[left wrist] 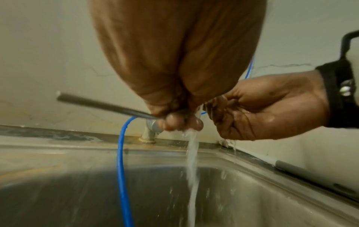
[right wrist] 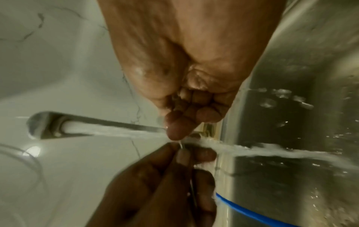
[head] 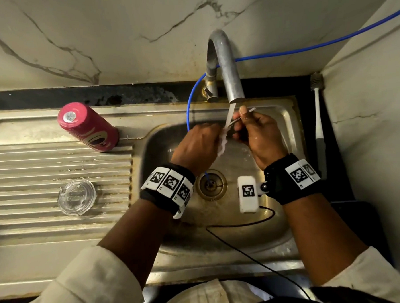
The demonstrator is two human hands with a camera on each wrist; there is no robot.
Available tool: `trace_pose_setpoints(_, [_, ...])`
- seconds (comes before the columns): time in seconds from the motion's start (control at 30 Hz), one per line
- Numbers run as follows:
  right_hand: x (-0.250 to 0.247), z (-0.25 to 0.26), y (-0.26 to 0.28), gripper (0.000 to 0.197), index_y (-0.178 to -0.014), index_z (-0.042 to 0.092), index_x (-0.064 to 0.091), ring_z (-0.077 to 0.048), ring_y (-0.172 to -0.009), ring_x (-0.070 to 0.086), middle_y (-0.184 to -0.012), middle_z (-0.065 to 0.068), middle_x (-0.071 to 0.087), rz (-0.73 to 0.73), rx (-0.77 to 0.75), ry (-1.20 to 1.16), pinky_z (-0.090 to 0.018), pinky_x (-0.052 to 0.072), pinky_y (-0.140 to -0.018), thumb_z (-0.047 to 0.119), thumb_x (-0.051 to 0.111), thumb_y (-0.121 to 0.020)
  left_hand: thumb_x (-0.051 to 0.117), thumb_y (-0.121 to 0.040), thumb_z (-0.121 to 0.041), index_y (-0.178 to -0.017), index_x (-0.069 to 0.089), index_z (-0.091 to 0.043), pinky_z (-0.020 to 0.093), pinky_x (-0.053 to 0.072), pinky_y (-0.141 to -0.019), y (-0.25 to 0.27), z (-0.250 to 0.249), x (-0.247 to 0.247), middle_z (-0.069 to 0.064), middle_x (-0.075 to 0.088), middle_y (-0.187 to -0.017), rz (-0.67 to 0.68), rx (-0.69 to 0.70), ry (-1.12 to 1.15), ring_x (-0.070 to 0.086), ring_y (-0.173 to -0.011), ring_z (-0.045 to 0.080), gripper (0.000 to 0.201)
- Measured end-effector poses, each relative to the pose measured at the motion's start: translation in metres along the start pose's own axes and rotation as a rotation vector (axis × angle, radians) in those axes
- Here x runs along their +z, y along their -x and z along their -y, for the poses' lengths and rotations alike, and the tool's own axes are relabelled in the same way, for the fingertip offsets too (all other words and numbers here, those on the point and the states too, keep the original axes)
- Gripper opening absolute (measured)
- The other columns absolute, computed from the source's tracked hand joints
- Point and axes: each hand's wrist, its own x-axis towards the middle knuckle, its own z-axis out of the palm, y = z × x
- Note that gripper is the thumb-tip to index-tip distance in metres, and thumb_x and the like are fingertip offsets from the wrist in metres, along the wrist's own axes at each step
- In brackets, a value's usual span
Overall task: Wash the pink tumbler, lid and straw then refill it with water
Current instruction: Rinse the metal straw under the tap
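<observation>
- The left hand (head: 197,146) has its fingers curled around the straw (left wrist: 101,106), gripping it under the running water (left wrist: 192,161); in the left wrist view the dark straw juts out to the left from between the bent fingers (left wrist: 174,121).
- The right hand (head: 258,136) pinches the other end of the straw between thumb and fingers, and a pale tip shows just past the thumb in the head view.
- The two hands are close together over the sink basin (head: 256,236), right below the spout of the tap (head: 227,66), and both are wet.
- The stream falls from the spout onto the fingers and the straw, then runs down into the basin near the drain (head: 211,184).
- The pink tumbler (head: 89,127) stands upside down on the ribbed draining board (head: 32,160), well to the left of the hands, near the back edge.
- The clear lid (head: 77,196) lies flat on the same draining board, nearer the person and apart from the tumbler.
- A blue hose (head: 188,105) comes along the marble wall (head: 95,29), passes behind the tap and drops into the basin toward the drain.
- A white brush with a grey handle (head: 318,122) lies along the dark counter strip to the right of the sink.
- Black wrist straps carry white marker blocks, and a thin black cable (head: 244,223) trails from the right one across the basin's front.
</observation>
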Motion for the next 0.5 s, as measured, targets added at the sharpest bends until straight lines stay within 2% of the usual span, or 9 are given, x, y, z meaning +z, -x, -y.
trace_pose_setpoints(0.07, [0.004, 0.003, 0.002, 0.030, -0.086, 0.015, 0.072, -0.007, -0.056, 0.063, -0.066, 0.001, 0.063, 0.008, -0.010, 0.007, -0.019, 0.052, -0.056, 0.027, 0.056, -0.109, 0.054, -0.098, 0.002, -0.101, 0.067, -0.005, 0.021, 0.037, -0.070, 0.000, -0.005, 0.001, 0.010, 0.067, -0.095, -0.049, 0.070, 0.058, 0.053, -0.078, 0.014, 0.015])
trace_pose_setpoints(0.13, [0.003, 0.005, 0.001, 0.032, -0.083, 0.015, 0.072, -0.008, -0.058, 0.063, -0.068, -0.002, 0.062, 0.015, -0.014, -0.009, -0.019, 0.053, -0.057, 0.026, 0.056, -0.109, 0.053, -0.098, 0.000, -0.096, 0.067, -0.007, 0.022, 0.036, -0.067, 0.001, -0.007, 0.006, 0.007, 0.067, -0.089, -0.118, 0.075, 0.090, 0.053, -0.074, 0.014, 0.016])
trace_pose_setpoints(0.2, [0.000, 0.004, 0.001, 0.034, -0.081, 0.018, 0.073, -0.010, -0.061, 0.064, -0.069, -0.002, 0.063, 0.053, -0.015, -0.017, -0.022, 0.054, -0.060, 0.028, 0.058, -0.108, 0.053, -0.104, -0.015, -0.092, 0.068, -0.015, 0.027, 0.043, -0.062, 0.002, -0.005, 0.009, -0.004, 0.062, -0.078, -0.151, 0.020, 0.095, 0.056, -0.067, 0.013, 0.019])
trace_pose_setpoints(0.23, [-0.001, 0.003, 0.001, 0.034, -0.080, 0.020, 0.074, -0.011, -0.062, 0.064, -0.068, -0.001, 0.064, 0.076, -0.014, -0.003, -0.023, 0.053, -0.060, 0.030, 0.058, -0.108, 0.052, -0.107, -0.028, -0.088, 0.067, -0.020, 0.031, 0.045, -0.059, 0.000, -0.002, 0.009, -0.008, 0.058, -0.072, -0.169, -0.024, 0.074, 0.055, -0.062, 0.014, 0.026])
trace_pose_setpoints(0.3, [-0.002, 0.001, 0.004, 0.033, -0.082, 0.020, 0.075, -0.011, -0.062, 0.064, -0.067, 0.002, 0.065, 0.105, -0.009, 0.048, -0.024, 0.052, -0.061, 0.034, 0.058, -0.108, 0.043, -0.107, -0.050, -0.080, 0.064, -0.025, 0.032, 0.043, -0.054, -0.002, 0.001, 0.004, -0.009, 0.052, -0.063, -0.208, -0.064, -0.005, 0.053, -0.054, 0.017, 0.043])
trace_pose_setpoints(0.33, [-0.002, 0.000, 0.005, 0.033, -0.084, 0.020, 0.075, -0.012, -0.061, 0.064, -0.067, 0.002, 0.065, 0.107, -0.005, 0.061, -0.025, 0.052, -0.061, 0.035, 0.058, -0.107, 0.042, -0.107, -0.049, -0.079, 0.064, -0.023, 0.033, 0.042, -0.053, -0.003, 0.002, 0.003, -0.009, 0.052, -0.063, -0.216, -0.042, -0.010, 0.051, -0.053, 0.017, 0.044])
trace_pose_setpoints(0.43, [-0.001, 0.000, 0.006, 0.032, -0.085, 0.020, 0.073, -0.011, -0.062, 0.064, -0.070, 0.000, 0.064, 0.100, 0.000, 0.041, -0.023, 0.052, -0.060, 0.032, 0.056, -0.109, 0.052, -0.103, -0.011, -0.086, 0.067, -0.009, 0.034, 0.046, -0.061, -0.006, -0.005, 0.004, -0.004, 0.056, -0.078, -0.143, 0.066, 0.103, 0.052, -0.065, 0.015, 0.023])
trace_pose_setpoints(0.5, [0.000, 0.003, 0.006, 0.031, -0.087, 0.020, 0.073, -0.011, -0.063, 0.064, -0.072, -0.001, 0.063, 0.093, 0.013, 0.005, -0.023, 0.053, -0.060, 0.031, 0.055, -0.109, 0.053, -0.099, 0.002, -0.091, 0.067, -0.004, 0.027, 0.045, -0.065, -0.006, -0.010, 0.007, 0.000, 0.057, -0.088, -0.101, 0.069, 0.124, 0.053, -0.073, 0.016, 0.018])
